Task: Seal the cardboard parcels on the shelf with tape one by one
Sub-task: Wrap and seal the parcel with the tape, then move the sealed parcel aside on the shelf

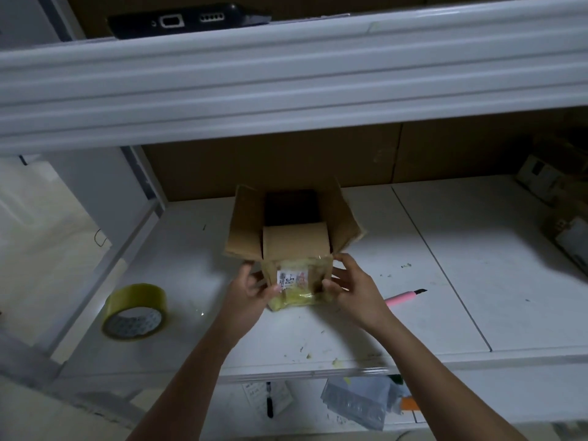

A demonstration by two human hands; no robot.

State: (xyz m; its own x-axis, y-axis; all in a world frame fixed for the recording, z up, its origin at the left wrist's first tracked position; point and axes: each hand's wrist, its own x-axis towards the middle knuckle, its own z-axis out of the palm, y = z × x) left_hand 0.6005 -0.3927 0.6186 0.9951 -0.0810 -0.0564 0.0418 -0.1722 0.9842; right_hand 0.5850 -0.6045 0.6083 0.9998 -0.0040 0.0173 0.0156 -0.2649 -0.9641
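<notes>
A small cardboard parcel (294,241) stands on the white shelf (445,281) with its top flaps spread open and its inside dark. Its near side carries a white label and old yellowish tape. My left hand (253,286) grips the parcel's lower left corner, and my right hand (348,281) grips its lower right corner. A roll of yellowish packing tape (135,311) lies on the shelf to the left, apart from both hands. A pink box cutter (405,294) lies just right of my right wrist.
The upper shelf's white beam (286,74) hangs overhead with a black device (187,19) on it. More boxes (560,198) sit at the far right. A lower shelf holds a plastic bag (359,402), papers and a pen (269,401). Small scraps dot the shelf.
</notes>
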